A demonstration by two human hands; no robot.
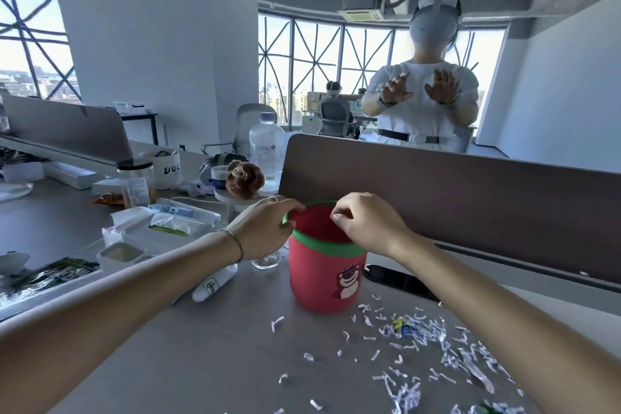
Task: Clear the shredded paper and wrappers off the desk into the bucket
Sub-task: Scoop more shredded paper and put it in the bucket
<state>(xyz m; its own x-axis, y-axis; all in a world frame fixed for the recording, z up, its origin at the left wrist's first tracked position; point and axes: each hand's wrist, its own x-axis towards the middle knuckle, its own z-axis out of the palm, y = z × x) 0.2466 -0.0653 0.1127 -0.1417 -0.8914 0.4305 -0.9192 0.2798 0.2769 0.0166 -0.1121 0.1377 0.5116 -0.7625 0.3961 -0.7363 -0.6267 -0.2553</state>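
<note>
Head view: shredded paper (420, 363) and a wrapper (403, 326) lie on the desk (201, 363) nearer me than the bucket (324, 274). My left hand (265, 225) grips its rim; my right hand (364, 223) hangs over its mouth, fingertips pinched together. I should steady the bucket, then gather scraps in handfuls.

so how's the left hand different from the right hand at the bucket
The left hand grips the bucket by its green rim, fingers curled over the edge; the right hand hovers above the opening, fingertips pinched together. A bracelet shows on the left wrist, none on the right. Both are at the bucket's top.
</note>
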